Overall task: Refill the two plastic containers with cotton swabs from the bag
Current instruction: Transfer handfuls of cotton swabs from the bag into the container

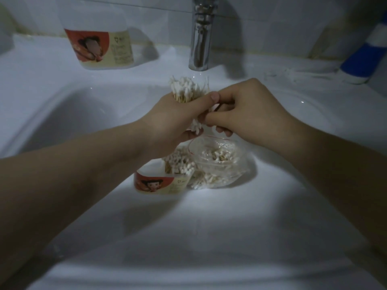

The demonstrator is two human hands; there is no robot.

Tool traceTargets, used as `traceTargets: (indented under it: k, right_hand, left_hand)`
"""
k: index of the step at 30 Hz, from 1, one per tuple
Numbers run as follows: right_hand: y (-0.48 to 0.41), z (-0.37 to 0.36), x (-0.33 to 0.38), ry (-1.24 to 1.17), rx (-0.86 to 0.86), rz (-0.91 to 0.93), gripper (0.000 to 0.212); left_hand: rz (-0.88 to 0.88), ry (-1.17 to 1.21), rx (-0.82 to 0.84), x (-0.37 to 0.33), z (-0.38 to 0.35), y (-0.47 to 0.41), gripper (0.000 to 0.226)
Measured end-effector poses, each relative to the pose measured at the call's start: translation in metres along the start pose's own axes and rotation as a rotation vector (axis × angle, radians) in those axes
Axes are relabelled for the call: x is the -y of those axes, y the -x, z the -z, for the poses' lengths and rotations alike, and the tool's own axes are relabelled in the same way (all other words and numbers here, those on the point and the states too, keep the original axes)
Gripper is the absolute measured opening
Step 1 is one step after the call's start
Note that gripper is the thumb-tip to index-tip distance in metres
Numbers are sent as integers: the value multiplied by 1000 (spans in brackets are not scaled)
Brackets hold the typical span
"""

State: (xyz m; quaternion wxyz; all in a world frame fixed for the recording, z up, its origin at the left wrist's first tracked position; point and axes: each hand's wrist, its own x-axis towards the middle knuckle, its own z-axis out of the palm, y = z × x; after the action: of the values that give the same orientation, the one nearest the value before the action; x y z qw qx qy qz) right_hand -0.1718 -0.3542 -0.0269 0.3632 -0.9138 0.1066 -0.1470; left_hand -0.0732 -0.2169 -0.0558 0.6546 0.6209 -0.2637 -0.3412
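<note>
"Head view: what does the left hand (176, 124) have?"

"Its fingers and thumb are curled round a bundle of cotton swabs (185, 91). The white tips fan out above the fist, and more tips poke out below it."

"And the right hand (249, 114)?"

"It is pressed up against the left one. Its thumb and forefinger pinch the lower part of the same bundle, and the other fingers are curled beneath."

"Where are the hands?"

"They are held up over the sink (209, 227), in front of the faucet (200, 38)."

"What lies under them?"

"A near container (159, 183) with a red and cream label stands on the white surface, directly below the left hand. It is packed with upright swabs. The clear bag (219, 162) touches its right side. Its mouth gapes upward, with loose swabs lying inside."

"Is there a second one?"

"Yes, a far container (100, 49) with the same label stands on the back ledge, left of the faucet and well apart from the hands. The dim, blurred picture does not show what it holds."

"Anything else?"

"A blue and white object (364, 59) stands at the far right edge, too blurred to name."
</note>
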Motion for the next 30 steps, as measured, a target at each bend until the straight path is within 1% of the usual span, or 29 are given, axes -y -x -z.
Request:
traceTargets:
  k: [1,3,4,6,9,11,13,15,17,18,19,21,23,24,25,26,27,28,30]
  right_hand:
    - [0,-1,0,-54,6,0,35]
    - [1,-3,-3,-122,34,-11,78]
    - [1,-4,-4,-117,51,-5,90]
    - [2,-5,-5,-57,74,18,98]
    - [0,-3,-7,100,24,37,96]
    - [-3,-1,-7,118,24,24,93]
    - [-3,1,-7,16,90,28,84]
    - [-2,-1,-5,-172,155,9,72]
    - [-2,-2,-1,-321,156,-57,59]
    - [-3,-2,0,-355,135,-82,54]
    - [-3,-2,1,-359,108,-94,53]
    - [-3,-2,2,-278,56,-84,54]
    - [-2,-6,3,-170,-3,-55,44]
    - [-3,-9,3,-122,-40,-37,38]
    - [-3,-11,3,-87,-80,-18,33]
    - [-4,-13,3,-65,-113,-4,27]
    - [-5,-14,4,-52,-134,1,23]
    - [-6,-16,4,-44,-143,-1,21]
    - [-5,-20,6,-71,-132,-31,18]
  left_hand:
    - [2,7,13,0,1,-1,15]
    - [6,-5,30,-2,1,0,11]
    - [10,-19,37,-2,1,1,9]
    - [6,-51,50,-1,-1,1,7]
    - [-34,-97,27,-1,-3,0,11]
    - [-69,-139,6,-2,-3,0,12]
    - [-113,-243,-6,-5,-3,0,11]
    - [-165,-374,41,-8,-2,1,13]
    - [-205,-470,96,-11,-1,4,16]
    - [-217,-515,107,-12,-1,5,17]
    - [-218,-548,112,-12,-2,6,19]
    - [-233,-603,122,-13,-6,8,23]
    - [-251,-623,115,-12,-9,11,27]
    - [-231,-615,98,-12,-10,11,31]
    - [-188,-613,62,-12,-11,9,54]
    - [-140,-617,31,-12,-10,8,87]
    - [-102,-633,24,-11,-10,8,111]
    - [-86,-653,22,-11,-10,9,122]
    - [-74,-671,44,-12,-10,11,127]
